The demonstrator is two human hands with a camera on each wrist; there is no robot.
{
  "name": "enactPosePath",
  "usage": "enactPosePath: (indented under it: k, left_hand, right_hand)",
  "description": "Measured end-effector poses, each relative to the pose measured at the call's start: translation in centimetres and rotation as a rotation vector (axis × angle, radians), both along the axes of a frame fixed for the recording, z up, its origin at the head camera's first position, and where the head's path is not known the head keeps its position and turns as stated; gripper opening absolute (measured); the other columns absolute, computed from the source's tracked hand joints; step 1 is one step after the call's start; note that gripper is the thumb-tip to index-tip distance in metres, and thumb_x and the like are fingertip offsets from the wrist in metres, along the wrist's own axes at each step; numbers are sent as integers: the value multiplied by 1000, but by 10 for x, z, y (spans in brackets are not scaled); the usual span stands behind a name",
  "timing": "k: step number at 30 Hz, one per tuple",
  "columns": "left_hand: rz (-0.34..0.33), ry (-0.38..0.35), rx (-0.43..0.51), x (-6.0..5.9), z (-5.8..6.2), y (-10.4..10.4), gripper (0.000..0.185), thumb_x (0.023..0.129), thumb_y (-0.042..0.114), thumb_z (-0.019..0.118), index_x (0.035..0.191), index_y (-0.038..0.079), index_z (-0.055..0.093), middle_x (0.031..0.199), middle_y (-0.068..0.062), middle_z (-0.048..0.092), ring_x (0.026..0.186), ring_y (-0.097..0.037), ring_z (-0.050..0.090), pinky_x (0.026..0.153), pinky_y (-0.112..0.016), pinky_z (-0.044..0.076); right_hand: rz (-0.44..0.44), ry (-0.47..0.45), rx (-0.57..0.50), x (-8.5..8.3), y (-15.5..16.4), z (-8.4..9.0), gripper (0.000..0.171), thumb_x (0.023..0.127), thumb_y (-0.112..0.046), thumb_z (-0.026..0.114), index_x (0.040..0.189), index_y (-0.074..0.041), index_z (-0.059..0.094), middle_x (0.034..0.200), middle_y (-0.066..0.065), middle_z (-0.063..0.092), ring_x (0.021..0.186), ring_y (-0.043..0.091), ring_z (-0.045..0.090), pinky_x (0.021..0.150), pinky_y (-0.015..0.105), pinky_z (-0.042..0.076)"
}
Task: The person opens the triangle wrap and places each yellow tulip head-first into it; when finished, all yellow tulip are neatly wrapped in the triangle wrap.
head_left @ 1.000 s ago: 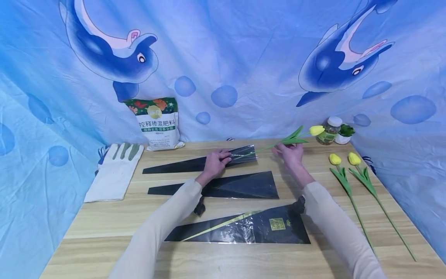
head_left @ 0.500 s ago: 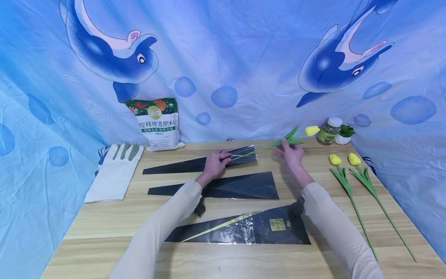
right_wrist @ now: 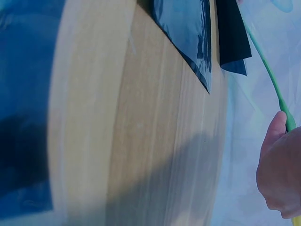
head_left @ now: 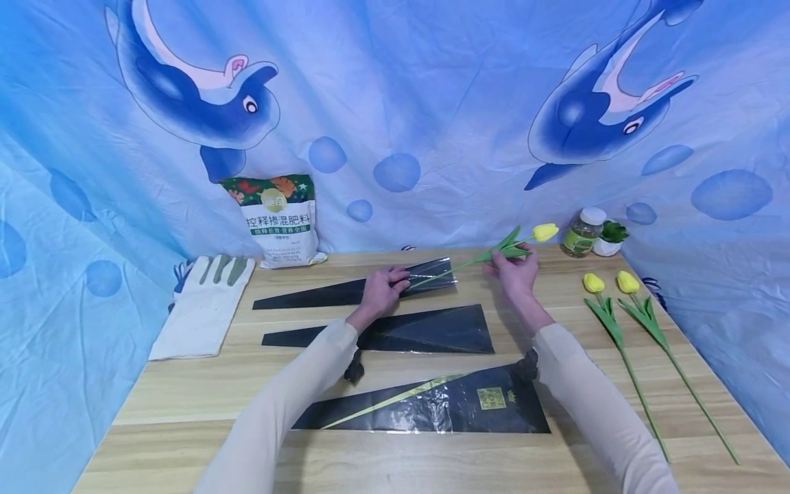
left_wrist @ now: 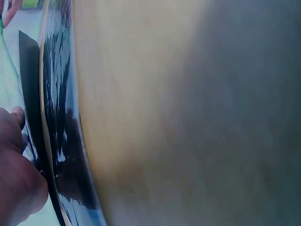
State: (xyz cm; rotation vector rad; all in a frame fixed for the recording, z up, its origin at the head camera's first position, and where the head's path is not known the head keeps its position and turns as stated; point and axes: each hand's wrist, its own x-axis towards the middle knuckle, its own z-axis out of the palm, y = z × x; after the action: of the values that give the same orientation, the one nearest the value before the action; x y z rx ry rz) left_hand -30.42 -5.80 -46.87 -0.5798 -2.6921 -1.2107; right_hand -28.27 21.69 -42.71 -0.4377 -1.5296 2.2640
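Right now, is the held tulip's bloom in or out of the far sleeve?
Out: the bloom is clear of the far sleeve, beyond its wide end. Whether the stem runs inside or on top, I cannot tell.

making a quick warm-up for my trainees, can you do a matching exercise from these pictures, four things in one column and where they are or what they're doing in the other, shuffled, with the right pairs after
Column one
1. left hand
2. right hand
3. glove
4. lidded jar

Column two
A. beside the potted plant
B. on the farthest black sleeve
C. at the table's left side
D. holding a yellow tulip

Pairs: 1-B, 2-D, 3-C, 4-A
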Motion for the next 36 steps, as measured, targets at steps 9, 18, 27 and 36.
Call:
enactPosePath:
  k: [9,18,27,36]
  left_hand:
    - [-10,13,-14,1,-3,1,27,93,12,72,119,3,72,129,-12,65,132,-36,49,110,-48,38]
    - [-5,8,6,0,-4,4,27,94,13,71,120,4,72,128,-13,65,131,-36,50,110,-47,39]
    - [-12,32,7,1,-2,10,27,94,11,71,119,3,72,128,-13,66,129,-38,51,109,-49,40]
    - [-9,32,8,1,-1,9,26,95,12,70,120,3,72,128,-12,66,130,-37,51,109,-48,40]
  right_hand:
    - [-1,-35,16,1,-1,-4,55,92,6,67,135,-4,35,112,16,58,77,17,69,78,38,59]
    - [8,-88,83,1,-13,-10,51,90,4,70,131,0,41,122,19,58,84,15,66,91,43,55]
    - [9,-116,-40,-3,-31,-18,51,87,8,71,128,-5,43,120,14,58,95,21,64,88,36,57]
    - [35,-153,-29,-6,-32,-24,51,89,1,73,130,-7,44,124,18,60,90,21,68,79,32,59]
